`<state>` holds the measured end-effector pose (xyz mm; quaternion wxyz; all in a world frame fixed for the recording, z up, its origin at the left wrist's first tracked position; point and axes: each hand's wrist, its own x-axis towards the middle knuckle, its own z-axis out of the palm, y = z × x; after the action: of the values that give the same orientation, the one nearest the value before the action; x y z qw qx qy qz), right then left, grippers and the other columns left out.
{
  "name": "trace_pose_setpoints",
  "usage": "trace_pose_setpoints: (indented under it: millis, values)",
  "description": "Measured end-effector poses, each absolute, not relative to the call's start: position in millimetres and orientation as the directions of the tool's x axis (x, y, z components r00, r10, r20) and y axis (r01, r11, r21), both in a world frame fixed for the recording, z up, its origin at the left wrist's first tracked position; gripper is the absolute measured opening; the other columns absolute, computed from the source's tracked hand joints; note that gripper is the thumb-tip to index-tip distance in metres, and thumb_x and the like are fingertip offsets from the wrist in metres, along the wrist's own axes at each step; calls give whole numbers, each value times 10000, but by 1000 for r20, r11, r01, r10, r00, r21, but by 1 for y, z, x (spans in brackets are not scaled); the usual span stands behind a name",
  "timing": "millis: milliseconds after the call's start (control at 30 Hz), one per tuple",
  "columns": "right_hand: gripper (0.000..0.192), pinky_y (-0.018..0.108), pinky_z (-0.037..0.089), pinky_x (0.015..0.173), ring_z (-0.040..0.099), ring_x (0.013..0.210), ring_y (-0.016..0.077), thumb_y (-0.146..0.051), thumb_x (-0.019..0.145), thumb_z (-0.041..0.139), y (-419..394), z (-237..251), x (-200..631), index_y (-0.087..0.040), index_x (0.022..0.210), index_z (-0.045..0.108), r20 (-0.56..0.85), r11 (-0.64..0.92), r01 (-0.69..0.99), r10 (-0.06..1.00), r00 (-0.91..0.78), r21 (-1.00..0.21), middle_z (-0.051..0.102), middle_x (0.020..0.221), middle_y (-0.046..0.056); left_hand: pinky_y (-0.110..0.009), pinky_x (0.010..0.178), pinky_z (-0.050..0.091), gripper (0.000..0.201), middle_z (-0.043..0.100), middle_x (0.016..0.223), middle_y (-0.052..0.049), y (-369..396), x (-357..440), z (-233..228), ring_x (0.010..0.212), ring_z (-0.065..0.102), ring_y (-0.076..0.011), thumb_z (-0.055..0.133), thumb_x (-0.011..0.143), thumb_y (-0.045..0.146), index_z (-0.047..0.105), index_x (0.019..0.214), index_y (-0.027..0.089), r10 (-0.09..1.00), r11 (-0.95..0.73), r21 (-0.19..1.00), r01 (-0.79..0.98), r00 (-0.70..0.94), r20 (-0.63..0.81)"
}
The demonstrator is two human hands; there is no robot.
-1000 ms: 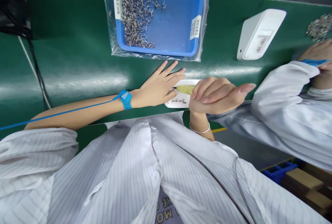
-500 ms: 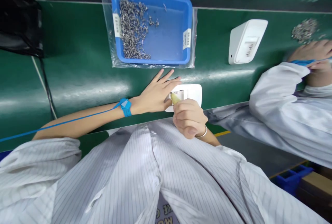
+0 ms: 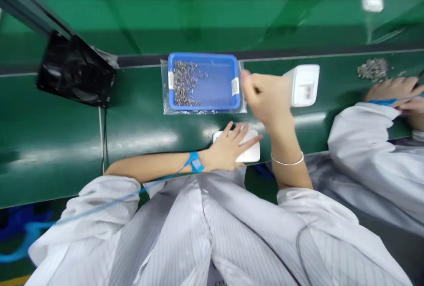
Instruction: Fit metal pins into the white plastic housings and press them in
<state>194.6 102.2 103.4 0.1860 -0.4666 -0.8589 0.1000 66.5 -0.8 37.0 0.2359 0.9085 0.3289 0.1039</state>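
Green belt (image 3: 66,144) fills most of the view, running left to right under the person's arms. On it, from larger to smaller, sit a black bag (image 3: 74,71) at the far left, a blue tray (image 3: 215,87) on a clear plastic sheet, a white casing (image 3: 304,85) standing just right of the tray, and a flat white casing (image 3: 250,153) at the near edge. A co-worker's sleeve (image 3: 367,153) and hand (image 3: 394,89) reach in from the right, near a loose heap of small metal parts (image 3: 372,68).

The left hand (image 3: 232,146) lies flat on the near casing with its fingers spread wide, pressing it down; a blue wrist strap (image 3: 195,162) circles that wrist. The right hand (image 3: 268,96) is raised above the belt, just beside the tray's right rim, its fingers curled in; motion blur hides whether anything is pinched between them, so I cannot tell what it holds, if anything.

Small metal pins (image 3: 183,82) are piled in the left half of the tray, the right half almost bare. Judging from this, the near casing is held ready, while whatever goes into it looks not yet fitted.
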Motion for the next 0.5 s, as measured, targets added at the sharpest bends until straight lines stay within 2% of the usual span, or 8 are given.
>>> trace_pose_setpoints:
  millis: [67, 133, 200, 267, 333, 367, 400, 500]
  values:
    - [551, 245, 330, 602, 499, 592, 115, -450, 1047, 341, 133, 101, 182, -132, 703, 632, 134, 510, 825, 860, -493, -244, 567, 608, 25, -553, 1131, 343, 958, 430, 1441, -231, -4, 57, 37, 1328, 469, -405, 741, 799, 511, 260, 1557, 177, 625, -675, 566, 473, 774, 98]
    - [410, 247, 380, 695, 620, 762, 149, -411, 1029, 425, 153, 91, 173, -126, 907, 694, 7, 503, 842, 859, -512, -194, 702, 841, 70, -462, 1080, 439, 1035, 451, 1352, -179, 1, 37, 42, 1253, 518, -332, 781, 724, 526, 242, 1541, 191, 658, -630, 692, 353, 715, 234]
    - [346, 251, 422, 804, 659, 980, 173, -364, 1037, 410, 165, 78, 166, -174, 1149, 677, -84, 515, 832, 838, -539, -205, 710, 1119, 79, -439, 1117, 426, 1074, 398, 1368, -154, 19, 12, 51, 1307, 466, -313, 817, 662, 498, 221, 1512, 223, 751, -611, 736, 291, 505, 424]
    - [369, 266, 451, 855, 654, 1076, 190, -363, 1046, 373, 171, 65, 160, -211, 1271, 623, -128, 505, 840, 836, -533, -199, 670, 1241, 80, -458, 1186, 350, 1025, 332, 1431, -154, 56, -14, 59, 1388, 384, -318, 812, 678, 426, 205, 1482, 235, 827, -551, 735, 395, 140, 544]
    - [405, 289, 481, 844, 671, 1044, 209, -427, 1043, 360, 174, 56, 151, -211, 1275, 612, -131, 480, 860, 854, -503, -173, 657, 1244, 93, -422, 1215, 315, 1008, 289, 1486, -158, 110, -40, 63, 1428, 347, -292, 804, 722, 345, 155, 1485, 231, 828, -271, 809, 521, -303, 472]
    - [430, 301, 494, 837, 678, 1023, 218, -468, 1038, 355, 174, 53, 146, -205, 1263, 610, -114, 469, 868, 865, -488, -162, 651, 1241, 102, -381, 1211, 324, 1020, 280, 1498, -170, 140, -53, 65, 1429, 355, -267, 796, 755, 300, 104, 1500, 218, 782, -79, 856, 511, -501, 371]
    - [461, 311, 504, 835, 683, 1012, 226, -509, 1030, 347, 173, 51, 141, -199, 1255, 604, -98, 455, 878, 877, -471, -151, 641, 1246, 111, -342, 1201, 338, 1020, 282, 1498, -178, 169, -65, 66, 1420, 372, -243, 783, 783, 265, 67, 1507, 208, 692, 120, 889, 441, -679, 243]
    - [511, 330, 527, 808, 699, 961, 245, -558, 1020, 313, 169, 48, 127, -170, 1225, 574, -61, 411, 905, 906, -419, -114, 627, 1217, 134, -411, 1197, 342, 924, 191, 1521, -299, 233, -96, 68, 1417, 382, -305, 691, 860, 177, 44, 1511, 69, 562, 287, 901, 326, -819, 117]
